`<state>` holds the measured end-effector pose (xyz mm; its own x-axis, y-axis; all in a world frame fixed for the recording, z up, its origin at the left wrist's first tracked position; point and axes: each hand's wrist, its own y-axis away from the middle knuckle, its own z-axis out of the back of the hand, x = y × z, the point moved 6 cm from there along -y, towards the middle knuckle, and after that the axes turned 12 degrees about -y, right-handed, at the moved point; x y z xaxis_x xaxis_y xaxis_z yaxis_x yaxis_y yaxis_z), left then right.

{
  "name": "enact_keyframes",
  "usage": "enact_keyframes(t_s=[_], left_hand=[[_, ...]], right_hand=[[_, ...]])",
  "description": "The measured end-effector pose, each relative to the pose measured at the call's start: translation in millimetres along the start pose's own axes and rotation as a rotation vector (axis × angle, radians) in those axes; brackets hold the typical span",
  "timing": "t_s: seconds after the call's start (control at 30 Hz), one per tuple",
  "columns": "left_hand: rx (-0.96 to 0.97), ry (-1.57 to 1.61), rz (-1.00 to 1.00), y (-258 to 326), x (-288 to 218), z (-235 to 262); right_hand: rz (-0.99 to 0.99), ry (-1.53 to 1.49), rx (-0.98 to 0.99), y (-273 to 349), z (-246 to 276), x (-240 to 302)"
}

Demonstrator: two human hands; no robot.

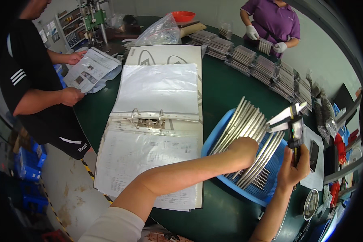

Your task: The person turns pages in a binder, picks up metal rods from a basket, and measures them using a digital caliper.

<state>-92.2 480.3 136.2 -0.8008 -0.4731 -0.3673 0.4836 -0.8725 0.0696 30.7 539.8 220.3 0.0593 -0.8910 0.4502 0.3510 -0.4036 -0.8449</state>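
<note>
My left hand (244, 152) is curled over the slim silver metal rods (240, 125), closed on a rod; its fingertips are hidden beneath it. The rods lie slanted side by side in a blue plastic basket (211, 141), some with ends above its far rim. At the basket's right side, my right hand (295, 169) is wrapped around a digital caliper (296, 133) held upright. The caliper's jaws are spread and point left, close to the rod end near my left hand. Whether they touch that rod I cannot tell.
Left of the basket lies an open ring binder (199, 161) with sleeved sheets, under my left forearm. Bundled rods (242, 56) line the green table's far edge. A gloved co-worker (272, 24) handles a bundle there; another person (32, 80) holds papers at left. A metal bowl (310, 205) sits right.
</note>
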Motion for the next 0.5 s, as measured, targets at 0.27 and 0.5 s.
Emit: enact_keyframes(t_s=[0.27,0.5], left_hand=[[-0.114,-0.138,-0.054,-9.5,-23.0,-14.3],[-0.108,-0.119,-0.040,-8.9,-18.0,-17.0]], right_hand=[[-0.017,-0.039,-0.025,12.0,15.1,-49.7],[0.298,0.091,0.005,-2.3,4.3,18.8]])
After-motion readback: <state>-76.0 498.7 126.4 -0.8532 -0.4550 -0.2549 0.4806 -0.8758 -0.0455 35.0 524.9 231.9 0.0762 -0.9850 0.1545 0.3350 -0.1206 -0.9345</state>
